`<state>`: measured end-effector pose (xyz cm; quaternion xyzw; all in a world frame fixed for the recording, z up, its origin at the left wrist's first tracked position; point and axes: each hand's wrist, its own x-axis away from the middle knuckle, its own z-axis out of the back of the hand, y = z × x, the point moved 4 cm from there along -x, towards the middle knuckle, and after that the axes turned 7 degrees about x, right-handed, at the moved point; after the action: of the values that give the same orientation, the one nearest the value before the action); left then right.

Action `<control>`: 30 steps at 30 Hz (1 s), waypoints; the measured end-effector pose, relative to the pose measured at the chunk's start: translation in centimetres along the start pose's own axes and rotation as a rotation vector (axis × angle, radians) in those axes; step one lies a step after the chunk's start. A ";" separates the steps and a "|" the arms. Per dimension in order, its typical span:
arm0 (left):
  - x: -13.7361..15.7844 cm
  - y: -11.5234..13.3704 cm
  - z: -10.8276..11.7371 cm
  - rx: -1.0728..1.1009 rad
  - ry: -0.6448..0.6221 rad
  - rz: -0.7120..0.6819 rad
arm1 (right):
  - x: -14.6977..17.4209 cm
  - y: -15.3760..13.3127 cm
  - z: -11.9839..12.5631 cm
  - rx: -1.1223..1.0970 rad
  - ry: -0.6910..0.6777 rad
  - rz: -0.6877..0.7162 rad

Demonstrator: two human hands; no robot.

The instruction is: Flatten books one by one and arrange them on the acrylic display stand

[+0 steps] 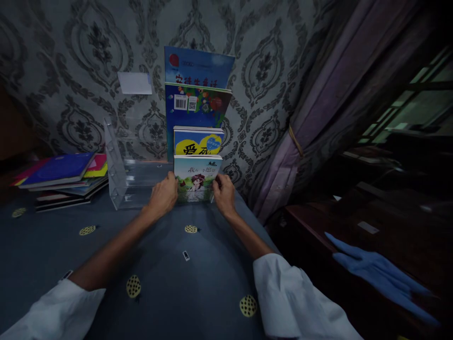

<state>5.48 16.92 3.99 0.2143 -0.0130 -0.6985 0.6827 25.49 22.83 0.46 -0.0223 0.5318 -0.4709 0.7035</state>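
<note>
A small green-and-white picture book (197,177) stands upright in the front slot of a clear tiered rack (122,182) on a blue-grey patterned cloth (170,278). My left hand (163,196) grips the book's left edge and my right hand (223,192) grips its right edge. Behind it, stepped upward, stand a yellow-and-blue book (198,140), a larger colourful book with a barcode (196,106) and a tall blue book (198,66). The left half of the rack holds no books.
A stack of flat books (63,177) lies at the left on the cloth. A white card (134,82) is stuck to the patterned wall. A purple curtain (311,118) hangs at the right. A blue cloth (375,271) lies on a dark wooden surface.
</note>
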 end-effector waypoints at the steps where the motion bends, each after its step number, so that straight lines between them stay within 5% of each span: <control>1: 0.0 0.0 0.0 -0.007 0.003 -0.002 | 0.0 -0.1 0.0 -0.004 -0.003 -0.002; 30: -0.7 -0.4 -0.2 -0.051 0.015 -0.017 | -0.3 0.2 -0.4 -0.019 0.003 -0.014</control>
<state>5.16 17.64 3.87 0.2020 0.0117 -0.7026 0.6822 25.29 23.31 0.36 -0.0319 0.5373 -0.4707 0.6991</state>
